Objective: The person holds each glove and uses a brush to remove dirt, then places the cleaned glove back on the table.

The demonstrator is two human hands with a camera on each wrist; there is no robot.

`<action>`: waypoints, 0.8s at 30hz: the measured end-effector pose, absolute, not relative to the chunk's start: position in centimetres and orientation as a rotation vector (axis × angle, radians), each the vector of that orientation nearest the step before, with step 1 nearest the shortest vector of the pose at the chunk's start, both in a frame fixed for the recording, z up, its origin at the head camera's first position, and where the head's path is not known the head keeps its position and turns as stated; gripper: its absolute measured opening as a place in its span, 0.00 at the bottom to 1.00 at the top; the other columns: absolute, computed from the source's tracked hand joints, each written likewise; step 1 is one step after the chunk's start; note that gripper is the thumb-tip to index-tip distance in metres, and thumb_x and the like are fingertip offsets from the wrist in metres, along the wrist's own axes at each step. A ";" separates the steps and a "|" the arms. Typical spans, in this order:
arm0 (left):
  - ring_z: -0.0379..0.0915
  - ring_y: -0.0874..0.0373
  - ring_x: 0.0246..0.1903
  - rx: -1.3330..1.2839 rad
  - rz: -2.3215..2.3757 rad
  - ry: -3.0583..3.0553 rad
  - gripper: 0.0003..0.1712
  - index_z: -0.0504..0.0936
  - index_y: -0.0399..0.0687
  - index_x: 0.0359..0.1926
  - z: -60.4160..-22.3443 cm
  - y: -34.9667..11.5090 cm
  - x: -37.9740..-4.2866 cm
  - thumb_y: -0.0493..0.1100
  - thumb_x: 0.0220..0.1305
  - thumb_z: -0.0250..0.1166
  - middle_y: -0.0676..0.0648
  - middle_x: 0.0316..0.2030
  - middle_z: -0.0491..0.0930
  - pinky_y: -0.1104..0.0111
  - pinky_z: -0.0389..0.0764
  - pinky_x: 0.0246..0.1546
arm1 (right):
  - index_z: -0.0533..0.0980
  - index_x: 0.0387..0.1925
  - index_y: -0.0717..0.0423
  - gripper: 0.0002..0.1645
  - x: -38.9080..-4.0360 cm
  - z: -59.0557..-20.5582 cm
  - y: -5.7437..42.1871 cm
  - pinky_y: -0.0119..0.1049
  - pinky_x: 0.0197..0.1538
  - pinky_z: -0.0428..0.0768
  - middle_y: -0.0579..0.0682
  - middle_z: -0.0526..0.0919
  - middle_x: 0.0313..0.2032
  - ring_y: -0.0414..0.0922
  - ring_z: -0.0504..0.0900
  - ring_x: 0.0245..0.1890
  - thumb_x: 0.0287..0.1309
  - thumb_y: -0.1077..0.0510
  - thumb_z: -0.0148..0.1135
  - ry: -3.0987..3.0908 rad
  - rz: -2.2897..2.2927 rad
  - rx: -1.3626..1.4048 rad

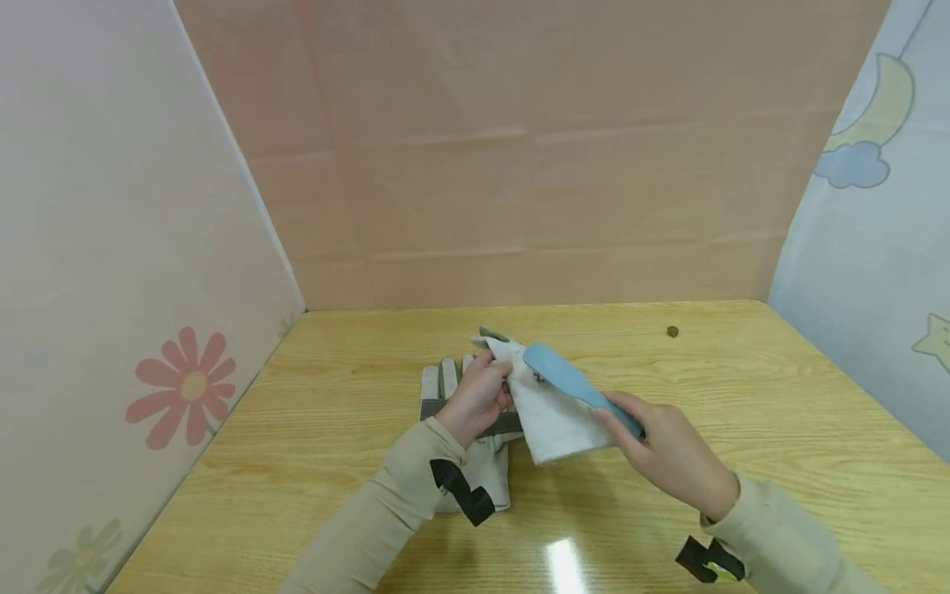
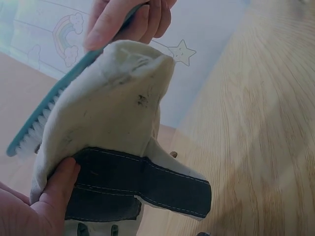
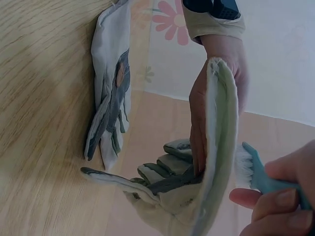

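My left hand (image 1: 481, 396) grips a white work glove (image 1: 557, 421) with dark bands, holding it up off the table. In the left wrist view, the thumb lies by the dark band (image 2: 108, 169) and dark smudges mark the pale cloth. My right hand (image 1: 671, 450) grips the handle of a light blue brush (image 1: 567, 378). White bristles (image 3: 243, 167) meet the glove's outer face near the open cuff (image 3: 221, 108) in the right wrist view. A second matching glove (image 1: 490, 478) lies on the table beneath my left hand and is partly hidden by it.
A small round brown thing (image 1: 672, 332) sits toward the back right of the wooden table (image 1: 334, 388). Patterned panels stand left and right, with a plain tan panel (image 1: 534, 165) behind. Black straps (image 1: 463, 491) hang at both wrists.
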State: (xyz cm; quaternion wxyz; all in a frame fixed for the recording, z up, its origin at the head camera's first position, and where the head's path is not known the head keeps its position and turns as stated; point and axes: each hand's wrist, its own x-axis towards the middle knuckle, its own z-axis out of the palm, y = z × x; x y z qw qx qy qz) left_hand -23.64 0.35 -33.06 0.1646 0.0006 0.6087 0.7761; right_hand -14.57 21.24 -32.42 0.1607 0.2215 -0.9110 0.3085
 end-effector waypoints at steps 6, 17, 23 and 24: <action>0.64 0.66 0.20 -0.013 2.243 1.709 0.22 0.56 0.40 0.65 -33.2 0.8 -23.9 0.35 0.72 0.39 0.47 0.37 0.70 0.76 0.69 0.26 | 0.77 0.46 0.64 0.14 -14.3 -32.5 21.0 0.25 0.18 0.64 0.44 0.78 0.19 0.26 0.55 0.11 0.64 0.59 0.54 -2.612 0.845 0.662; 0.54 0.66 0.13 -0.014 2.220 1.712 0.23 0.55 0.40 0.67 -33.7 1.9 -24.0 0.35 0.72 0.39 0.47 0.33 0.71 0.75 0.61 0.22 | 0.75 0.45 0.62 0.14 -15.2 -32.5 23.5 0.27 0.15 0.59 0.40 0.59 0.11 0.30 0.51 0.10 0.67 0.56 0.51 -2.671 0.755 0.443; 0.58 0.65 0.16 -0.056 2.221 1.697 0.27 0.52 0.42 0.69 -33.9 2.3 -24.2 0.34 0.71 0.39 0.42 0.41 0.72 0.76 0.61 0.21 | 0.70 0.51 0.70 0.25 -16.0 -32.8 25.8 0.30 0.16 0.60 0.45 0.64 0.13 0.35 0.56 0.10 0.71 0.51 0.42 -2.812 0.733 0.230; 0.59 0.65 0.17 -0.058 2.220 1.693 0.27 0.52 0.42 0.69 -33.9 2.3 -24.2 0.34 0.71 0.39 0.41 0.42 0.72 0.76 0.61 0.21 | 0.69 0.53 0.71 0.27 -16.0 -32.9 26.1 0.30 0.16 0.60 0.46 0.64 0.13 0.36 0.56 0.11 0.71 0.50 0.42 -2.822 0.738 0.212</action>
